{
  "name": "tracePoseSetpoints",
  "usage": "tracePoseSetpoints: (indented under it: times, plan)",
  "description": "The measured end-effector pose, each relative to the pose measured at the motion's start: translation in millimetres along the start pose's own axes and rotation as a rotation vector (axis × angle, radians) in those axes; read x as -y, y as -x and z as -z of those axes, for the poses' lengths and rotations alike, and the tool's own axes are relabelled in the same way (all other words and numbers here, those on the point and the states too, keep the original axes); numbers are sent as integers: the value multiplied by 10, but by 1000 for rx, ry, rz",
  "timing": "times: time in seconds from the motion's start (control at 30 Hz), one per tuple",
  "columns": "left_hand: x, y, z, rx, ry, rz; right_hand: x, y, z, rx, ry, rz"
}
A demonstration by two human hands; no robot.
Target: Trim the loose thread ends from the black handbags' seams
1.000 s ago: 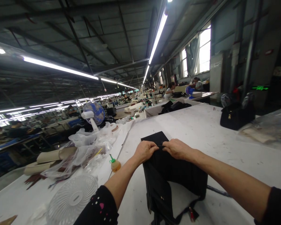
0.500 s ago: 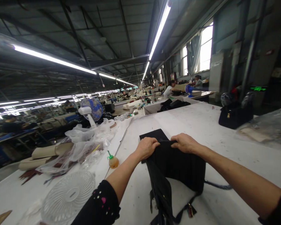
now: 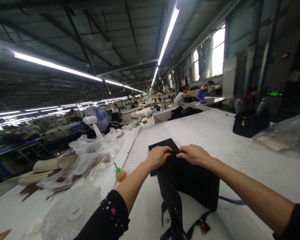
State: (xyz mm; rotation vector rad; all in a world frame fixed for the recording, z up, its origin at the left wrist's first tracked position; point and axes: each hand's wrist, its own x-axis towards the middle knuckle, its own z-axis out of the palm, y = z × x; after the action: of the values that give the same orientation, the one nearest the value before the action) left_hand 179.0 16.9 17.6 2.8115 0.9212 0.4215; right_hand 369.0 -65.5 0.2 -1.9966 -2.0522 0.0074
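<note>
A black bag [image 3: 195, 180] lies on its side on the white table, with straps and a small metal-and-red fitting [image 3: 203, 226] trailing toward me. My left hand [image 3: 159, 156] pinches the bag's upper edge on the left. Close beside it, my right hand [image 3: 193, 154] grips the same edge, thumb below and fingers on top. Only a narrow gap separates the two hands. Behind them a flat black panel [image 3: 162, 144] rests on the table; whether it joins the bag I cannot tell. The fingers hide part of the edge.
To my left are an oil bottle with green spout [image 3: 120, 173], a white fan grille [image 3: 72, 213] and crumpled clear plastic [image 3: 90, 150]. A blue fan [image 3: 97, 118] stands beyond. Another black bag [image 3: 250, 123] sits at right, near plastic-wrapped material [image 3: 292, 133]. Co-workers are farther back.
My right hand has slid left along the edge, closer to my left hand. The bag has barely moved.
</note>
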Motion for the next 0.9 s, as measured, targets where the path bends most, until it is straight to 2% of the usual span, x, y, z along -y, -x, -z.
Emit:
tracePoseSetpoints:
  times: [0.27,0.43,0.5,0.57,0.63,0.7,0.8,0.9]
  plan:
    - [-20,-23,-6,-12,-21,34,48,-47,-61,-27,69,-16]
    - [-10,9,-1,-14,20,59,87,-73,-75,-68,7,-28]
    - [-15,-3,2,-9,27,86,59,-104,-45,-66,-112,-6]
    - [-24,-36,-1,-2,18,108,-8,-131,11,-68,-343,-6]
    - [-32,-84,-12,4,3,130,-110,-129,82,-106,-599,-70]
    - [-36,-130,-29,6,-6,153,-228,-84,152,-184,-745,-172]
    - [-34,-164,-55,-2,-14,165,-387,49,223,-277,-769,-264]
    - [-28,-150,-66,-14,-15,146,-474,202,248,-285,-750,-298]
